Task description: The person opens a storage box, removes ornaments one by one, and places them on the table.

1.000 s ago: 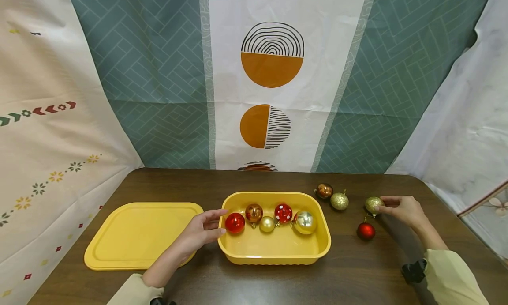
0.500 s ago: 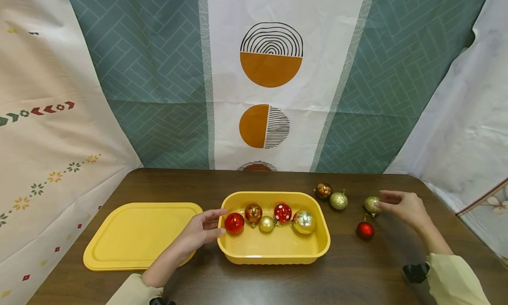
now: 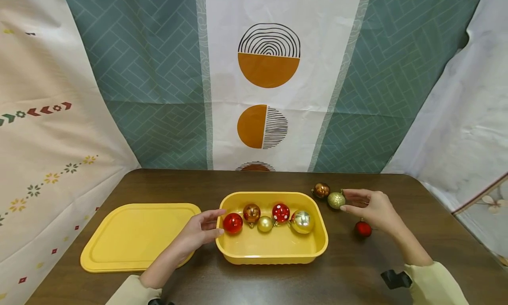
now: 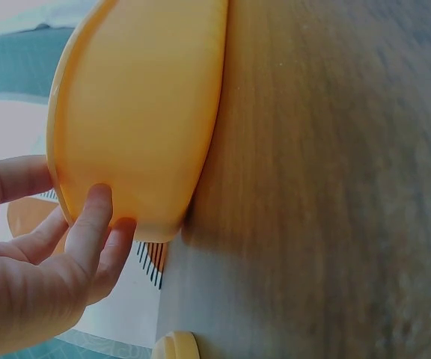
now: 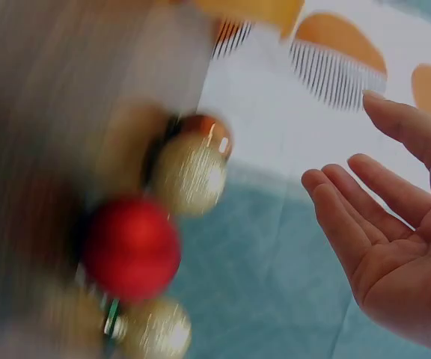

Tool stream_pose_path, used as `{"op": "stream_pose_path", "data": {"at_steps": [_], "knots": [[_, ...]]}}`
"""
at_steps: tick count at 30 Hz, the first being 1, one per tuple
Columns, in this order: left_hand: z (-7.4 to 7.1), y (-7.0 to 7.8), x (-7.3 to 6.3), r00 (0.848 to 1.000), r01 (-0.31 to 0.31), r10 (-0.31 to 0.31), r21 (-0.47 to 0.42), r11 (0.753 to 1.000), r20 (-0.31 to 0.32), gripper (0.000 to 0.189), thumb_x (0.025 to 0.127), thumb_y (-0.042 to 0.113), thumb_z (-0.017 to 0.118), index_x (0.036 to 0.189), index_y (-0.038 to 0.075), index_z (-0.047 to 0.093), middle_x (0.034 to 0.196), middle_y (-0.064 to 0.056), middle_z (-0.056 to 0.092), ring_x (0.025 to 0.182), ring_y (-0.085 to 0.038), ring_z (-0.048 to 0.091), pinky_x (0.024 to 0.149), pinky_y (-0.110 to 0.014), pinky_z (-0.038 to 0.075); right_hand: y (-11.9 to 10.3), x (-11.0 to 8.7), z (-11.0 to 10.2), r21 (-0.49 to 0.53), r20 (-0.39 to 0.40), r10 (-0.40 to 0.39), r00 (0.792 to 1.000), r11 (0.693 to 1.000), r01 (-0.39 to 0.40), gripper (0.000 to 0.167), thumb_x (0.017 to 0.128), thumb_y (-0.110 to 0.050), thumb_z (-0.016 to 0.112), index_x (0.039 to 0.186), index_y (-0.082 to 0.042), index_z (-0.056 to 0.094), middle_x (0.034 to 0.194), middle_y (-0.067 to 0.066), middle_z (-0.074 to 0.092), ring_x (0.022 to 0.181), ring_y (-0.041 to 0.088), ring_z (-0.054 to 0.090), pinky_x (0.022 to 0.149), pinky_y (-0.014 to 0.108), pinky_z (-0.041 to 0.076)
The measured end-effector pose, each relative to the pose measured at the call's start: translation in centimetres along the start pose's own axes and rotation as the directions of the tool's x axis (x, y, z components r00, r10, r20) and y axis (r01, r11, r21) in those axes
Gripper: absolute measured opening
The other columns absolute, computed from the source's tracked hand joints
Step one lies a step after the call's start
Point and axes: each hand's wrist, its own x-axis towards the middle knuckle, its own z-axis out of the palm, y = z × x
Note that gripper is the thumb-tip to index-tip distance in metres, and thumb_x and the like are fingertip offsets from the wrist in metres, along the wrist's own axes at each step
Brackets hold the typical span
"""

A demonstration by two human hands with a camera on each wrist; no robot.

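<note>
My left hand [image 3: 197, 231] touches the left end of a yellow plastic box [image 3: 274, 255], its fingertips on the rim and outer wall. Inside the box lie several Christmas baubles, among them a clear red bauble [image 3: 233, 223] and a large pale gold bauble [image 3: 302, 221]. My right hand [image 3: 373, 208] hovers right of a gold glitter bauble [image 3: 336, 200], fingers spread and palm bare in the right wrist view. Beside that bauble sits a copper bauble [image 3: 321, 190]. A red bauble [image 3: 363, 229] lies below the right hand. A second glitter bauble [image 5: 157, 329] shows in the right wrist view; the hand hides it from the head view.
A flat yellow lid [image 3: 139, 236] lies on the dark wooden table [image 3: 262, 283], left of the box. Patterned cloth [image 3: 158, 75] hangs behind the table and along both sides.
My right hand has left the right-hand glitter bauble and moved left, towards the other glitter bauble. The left hand stays at the box.
</note>
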Motion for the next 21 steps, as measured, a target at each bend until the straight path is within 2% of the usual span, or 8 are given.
{"op": "stream_pose_path", "data": {"at_steps": [9,14,21], "knots": [[0.0,-0.1,0.0,1.0,0.003,-0.003,-0.007,1.0,0.003,0.05,0.081,0.002,0.064,0.129,0.002,0.048,0.123,-0.017,0.049,0.099,-0.024,0.054,0.078,-0.036,0.052,-3.5,0.2,3.9,0.12,0.062,-0.126,0.99,0.986,0.118,0.044,0.074,-0.016,0.075,0.109,0.006,0.062,0.106,0.02,0.063,0.095,0.032,0.062,0.075,0.031,0.053],[0.0,-0.1,0.1,1.0,0.002,-0.002,-0.005,1.0,0.0,0.05,0.081,0.002,0.064,0.129,0.003,0.048,0.124,-0.017,0.049,0.099,-0.024,0.054,0.078,-0.036,0.052,-5.2,0.6,6.1,0.173,0.097,-0.17,0.981,0.973,0.151,0.041,0.073,-0.012,0.075,0.106,0.009,0.063,0.103,0.022,0.064,0.094,0.032,0.062,0.077,0.033,0.052],[0.0,0.0,0.0,1.0,0.004,-0.004,-0.006,1.0,0.0,0.05,0.081,0.002,0.064,0.129,0.002,0.048,0.124,-0.018,0.048,0.099,-0.024,0.054,0.078,-0.037,0.052,-7.2,1.2,8.8,0.183,0.145,-0.218,0.965,0.964,0.191,0.039,0.072,-0.012,0.076,0.104,0.007,0.064,0.097,0.019,0.067,0.089,0.031,0.064,0.073,0.035,0.053]]}}
